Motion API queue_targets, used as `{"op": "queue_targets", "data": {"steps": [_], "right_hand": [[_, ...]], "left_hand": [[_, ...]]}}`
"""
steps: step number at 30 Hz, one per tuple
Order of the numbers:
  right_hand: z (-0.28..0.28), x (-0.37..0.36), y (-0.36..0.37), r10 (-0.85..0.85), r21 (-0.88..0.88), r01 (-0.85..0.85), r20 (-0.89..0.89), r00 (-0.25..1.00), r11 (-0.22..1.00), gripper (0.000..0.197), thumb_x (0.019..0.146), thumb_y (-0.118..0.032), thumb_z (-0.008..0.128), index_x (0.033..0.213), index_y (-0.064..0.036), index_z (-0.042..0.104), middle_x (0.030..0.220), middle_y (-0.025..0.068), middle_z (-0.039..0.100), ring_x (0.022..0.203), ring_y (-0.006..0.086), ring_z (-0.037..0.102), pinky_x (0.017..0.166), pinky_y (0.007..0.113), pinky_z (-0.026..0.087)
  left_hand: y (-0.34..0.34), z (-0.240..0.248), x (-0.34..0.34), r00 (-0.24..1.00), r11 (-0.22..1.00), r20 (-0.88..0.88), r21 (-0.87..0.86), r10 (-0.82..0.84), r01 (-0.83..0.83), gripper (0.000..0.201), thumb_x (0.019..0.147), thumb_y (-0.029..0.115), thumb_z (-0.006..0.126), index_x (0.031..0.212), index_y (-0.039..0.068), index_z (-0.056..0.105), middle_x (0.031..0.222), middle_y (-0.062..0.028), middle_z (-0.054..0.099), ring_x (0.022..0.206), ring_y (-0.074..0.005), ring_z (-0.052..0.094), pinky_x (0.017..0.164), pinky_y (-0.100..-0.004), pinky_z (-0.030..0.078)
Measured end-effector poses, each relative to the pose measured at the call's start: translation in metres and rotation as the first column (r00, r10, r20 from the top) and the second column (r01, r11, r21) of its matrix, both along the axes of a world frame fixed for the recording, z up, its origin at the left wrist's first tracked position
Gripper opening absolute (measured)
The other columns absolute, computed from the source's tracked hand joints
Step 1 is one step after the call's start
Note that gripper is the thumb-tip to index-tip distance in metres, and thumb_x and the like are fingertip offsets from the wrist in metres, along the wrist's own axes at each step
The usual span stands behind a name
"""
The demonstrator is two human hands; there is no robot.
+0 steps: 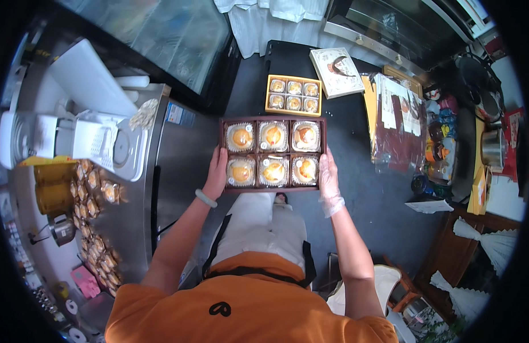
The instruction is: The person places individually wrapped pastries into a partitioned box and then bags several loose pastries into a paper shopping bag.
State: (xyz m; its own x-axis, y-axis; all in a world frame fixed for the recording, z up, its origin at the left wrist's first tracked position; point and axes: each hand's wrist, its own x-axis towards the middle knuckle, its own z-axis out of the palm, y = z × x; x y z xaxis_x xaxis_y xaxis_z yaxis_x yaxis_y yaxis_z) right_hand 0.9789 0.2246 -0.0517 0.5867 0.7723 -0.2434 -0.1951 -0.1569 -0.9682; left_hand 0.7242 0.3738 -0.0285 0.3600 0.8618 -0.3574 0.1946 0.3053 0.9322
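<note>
Between my two hands I hold a dark red gift box (274, 187) in front of my body. Its compartments carry several round golden pastries (273, 135), each in a clear plastic tray with a crimped liner. My left hand (217, 170) grips the left wall, a pale bangle on its wrist. On the right wall my right hand (328, 174) is closed, in a clear plastic glove. Just beyond the box, a smaller yellow box (293, 112) with similar wrapped pastries lies on the black table (287, 57).
A white printed box lid (337, 72) lies behind the yellow box. Flat dark red boxes in clear film (397, 123) are stacked at right. On the left, a steel counter (130, 211) holds many wrapped pastries (98, 251) and white plastic trays (98, 140). An oven (401, 28) stands at the far right.
</note>
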Motion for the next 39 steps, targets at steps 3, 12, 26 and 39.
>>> {"op": "queue_targets", "data": {"steps": [3,12,26,39], "right_hand": [[-0.042,0.066,0.072,0.004,-0.018,-0.003,0.063,0.998,1.0,0.054,0.102,-0.034,0.04,0.14,0.0037,0.035,0.131,0.0121,0.051,0.119,0.0166,0.046,0.104,0.029,0.034],[-0.204,0.242,0.33,-0.048,0.011,0.05,-0.14,0.989,0.999,0.059,0.097,-0.04,0.05,0.14,-0.0014,0.039,0.134,0.0101,0.049,0.122,0.0202,0.044,0.106,0.031,0.032],[-0.318,0.276,0.408,-0.084,-0.338,0.111,0.095,0.992,0.934,0.045,0.1,-0.022,0.04,0.138,0.0026,0.04,0.131,0.0189,0.051,0.118,0.0266,0.049,0.103,0.033,0.035],[-0.241,0.231,0.317,0.307,-0.424,-0.033,0.598,0.74,0.905,0.055,0.093,-0.02,0.05,0.137,0.0073,0.032,0.136,0.0293,0.038,0.125,0.0431,0.038,0.107,0.044,0.03]], "left_hand": [[0.08,-0.046,0.063,0.998,0.995,0.044,0.095,-0.041,0.037,0.052,0.102,0.038,0.038,0.136,-0.001,0.034,0.13,-0.0136,0.046,0.119,-0.0188,0.044,0.102,-0.031,0.034],[0.344,-0.21,0.25,0.995,0.995,-0.101,0.095,-0.013,0.023,0.058,0.1,0.042,0.041,0.136,-0.003,0.036,0.128,-0.0161,0.05,0.118,-0.0209,0.047,0.101,-0.031,0.036],[0.415,-0.359,0.304,0.977,0.998,-0.214,-0.063,-0.02,0.007,0.061,0.099,0.045,0.041,0.14,-0.001,0.037,0.128,-0.0158,0.045,0.117,-0.0232,0.045,0.103,-0.0306,0.034],[0.345,-0.316,0.267,0.881,0.998,-0.472,0.064,0.023,0.008,0.064,0.095,0.045,0.049,0.139,0.001,0.038,0.131,-0.022,0.038,0.115,-0.031,0.048,0.102,-0.0343,0.037]]}}
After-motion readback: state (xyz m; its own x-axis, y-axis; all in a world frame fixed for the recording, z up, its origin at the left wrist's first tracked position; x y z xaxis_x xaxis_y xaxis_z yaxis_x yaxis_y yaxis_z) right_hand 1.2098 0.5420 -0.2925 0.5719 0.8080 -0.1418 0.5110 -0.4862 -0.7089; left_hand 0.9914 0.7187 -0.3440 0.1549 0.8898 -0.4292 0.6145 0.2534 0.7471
